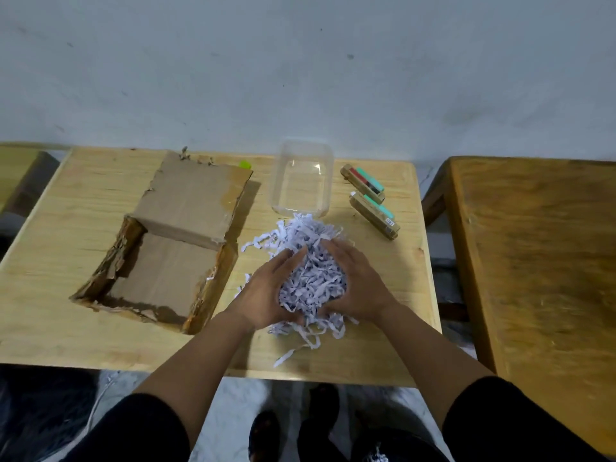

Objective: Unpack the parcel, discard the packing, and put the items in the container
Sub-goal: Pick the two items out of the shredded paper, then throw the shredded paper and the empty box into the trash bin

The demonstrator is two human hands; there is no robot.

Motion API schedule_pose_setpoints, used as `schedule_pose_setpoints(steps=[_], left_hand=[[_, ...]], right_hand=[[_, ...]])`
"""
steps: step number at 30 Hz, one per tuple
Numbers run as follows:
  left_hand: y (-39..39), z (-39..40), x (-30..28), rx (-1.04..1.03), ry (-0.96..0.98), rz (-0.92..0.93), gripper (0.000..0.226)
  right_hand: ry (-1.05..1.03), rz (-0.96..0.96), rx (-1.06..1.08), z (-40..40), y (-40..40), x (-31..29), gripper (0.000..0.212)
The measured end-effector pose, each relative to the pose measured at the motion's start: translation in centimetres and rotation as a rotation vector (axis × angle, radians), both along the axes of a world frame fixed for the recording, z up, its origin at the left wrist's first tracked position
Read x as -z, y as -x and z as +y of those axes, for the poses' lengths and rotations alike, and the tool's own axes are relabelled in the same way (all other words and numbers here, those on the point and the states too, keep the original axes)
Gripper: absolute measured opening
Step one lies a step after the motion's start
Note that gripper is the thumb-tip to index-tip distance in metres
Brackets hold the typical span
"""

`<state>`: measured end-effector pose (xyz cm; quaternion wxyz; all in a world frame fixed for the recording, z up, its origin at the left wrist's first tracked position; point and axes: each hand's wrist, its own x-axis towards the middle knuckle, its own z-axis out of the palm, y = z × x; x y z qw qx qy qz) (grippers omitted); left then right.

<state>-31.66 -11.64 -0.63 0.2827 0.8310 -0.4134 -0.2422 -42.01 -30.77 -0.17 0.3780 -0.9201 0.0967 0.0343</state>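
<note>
Both hands were cupped round the shredded paper on the table, left hand and right hand pressing it between them. Left of the left hand lay the open cardboard box. Beyond the fingertips stood the clear container, two small packets just right of it.

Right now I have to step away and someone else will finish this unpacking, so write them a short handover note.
Hands: left hand and right hand cup a heap of shredded paper on the table.
Things: cardboard box lies open at left, apparently emptied. Clear container holds nothing visible. Two small packaged items lie to its right.
Done: parcel opened, contents out.
Left: discard the shredded paper, then put both items in the container.
</note>
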Motion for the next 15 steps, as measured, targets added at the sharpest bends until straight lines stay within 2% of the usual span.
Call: schedule_pose_setpoints(steps=[4,7,11,15], left_hand=[[0.4,-0.3,0.0,-0.063,0.127,0.033,0.097],[0.5,-0.5,0.6,-0.122,0.174,-0.016,0.079],[0.5,-0.5,0.9,-0.172,0.249,-0.016,0.061],[0.1,-0.8,-0.8,-0.103,0.303,-0.095,0.049]], right_hand=[[-0.033,-0.09,0.038,0.9,-0.2,0.6,0.097],[-0.011,-0.105,0.087,1.4,-0.2,0.7,0.076],[-0.002,-0.097,0.15,2.1,-0.2,0.0,0.063],[0.018,-0.119,0.206,2.6,0.0,-1.4,0.055]])
